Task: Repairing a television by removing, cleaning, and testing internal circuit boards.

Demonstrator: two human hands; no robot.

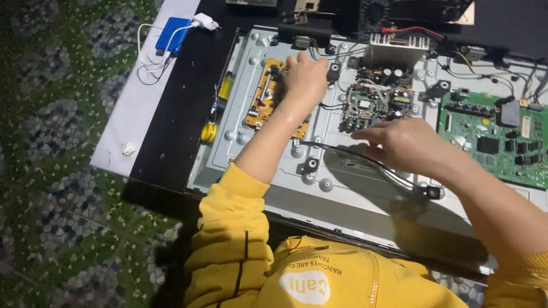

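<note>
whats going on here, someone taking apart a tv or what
A person in a yellow top is bent over the opened back of a flat screen, a grey metal chassis with its boards bare. The left hand rests on the orange-brown circuit board near the top left. The right hand lies flat on the chassis just below the middle board, by a black cable. A green circuit board sits at the right. A blue power bank lies off to the left.
</note>
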